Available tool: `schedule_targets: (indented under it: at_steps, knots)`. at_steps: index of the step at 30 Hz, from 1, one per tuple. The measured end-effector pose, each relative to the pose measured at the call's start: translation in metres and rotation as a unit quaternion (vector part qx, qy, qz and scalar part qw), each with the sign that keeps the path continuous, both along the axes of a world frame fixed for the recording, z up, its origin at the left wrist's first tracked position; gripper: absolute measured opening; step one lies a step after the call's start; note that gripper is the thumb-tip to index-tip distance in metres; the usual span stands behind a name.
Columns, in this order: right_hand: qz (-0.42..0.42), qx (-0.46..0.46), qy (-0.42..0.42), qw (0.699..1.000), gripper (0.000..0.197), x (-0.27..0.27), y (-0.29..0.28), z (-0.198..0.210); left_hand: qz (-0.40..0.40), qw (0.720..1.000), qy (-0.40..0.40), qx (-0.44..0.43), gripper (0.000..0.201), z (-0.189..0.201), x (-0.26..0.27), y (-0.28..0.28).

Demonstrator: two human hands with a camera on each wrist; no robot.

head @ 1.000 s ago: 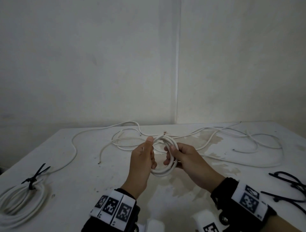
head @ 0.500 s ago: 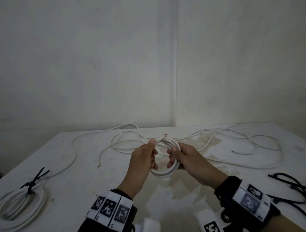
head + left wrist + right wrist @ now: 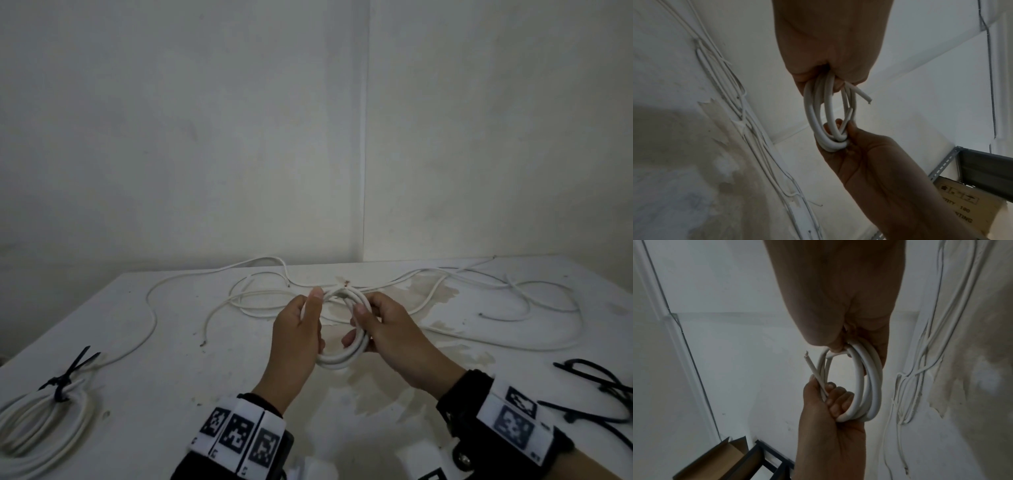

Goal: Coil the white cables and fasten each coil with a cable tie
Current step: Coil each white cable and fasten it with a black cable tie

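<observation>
Tied coil with a black cable tie lies at the table's left edge. Left hand grips the small white coil above the table centre; right hand grips its opposite side. Loose white cables sprawl behind. Spare black ties lie far right.

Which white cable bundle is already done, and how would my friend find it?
Start at the white table and go to its near left corner, left of both hands. A flat coil of white cable lies there alone. It is the only one with a black cable tie cinched round it; the small coil in the hands has none.
</observation>
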State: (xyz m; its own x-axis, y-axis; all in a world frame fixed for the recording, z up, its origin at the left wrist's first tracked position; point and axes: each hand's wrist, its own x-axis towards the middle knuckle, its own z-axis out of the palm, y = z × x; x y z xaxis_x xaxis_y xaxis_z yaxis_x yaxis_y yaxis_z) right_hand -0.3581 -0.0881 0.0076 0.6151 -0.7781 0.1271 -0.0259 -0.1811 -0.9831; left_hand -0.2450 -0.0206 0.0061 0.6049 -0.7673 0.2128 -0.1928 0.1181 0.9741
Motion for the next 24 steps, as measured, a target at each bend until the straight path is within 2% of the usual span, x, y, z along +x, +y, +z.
schedule_targets:
  at_steps: [2, 9, 12, 16, 24]
  knots:
    - [0.015, -0.02, 0.018, 1.0, 0.014, -0.002, -0.001, 0.001, -0.001, 1.0, -0.003, 0.007, 0.041, -0.003, 0.001, 0.002]
    - [0.066, -0.061, -0.002, 0.996, 0.022, -0.004, -0.002, 0.011, -0.023, 1.0, 0.001, 0.018, 0.038, -0.008, -0.002, 0.004]
    - [0.055, -0.077, -0.023, 0.995, 0.02, -0.003, -0.003, 0.014, -0.028, 0.999, -0.006, 0.025, 0.036, -0.008, -0.004, 0.005]
    - [0.035, -0.059, -0.041, 0.997, 0.02, -0.002, -0.006, 0.009, -0.052, 0.997, 0.039, 0.031, 0.037, -0.006, -0.001, 0.005]
    - [0.008, -0.101, -0.015, 0.995, 0.021, -0.006, -0.007, 0.003, -0.157, 0.972, 0.128, 0.117, 0.043, 0.001, 0.002, 0.005]
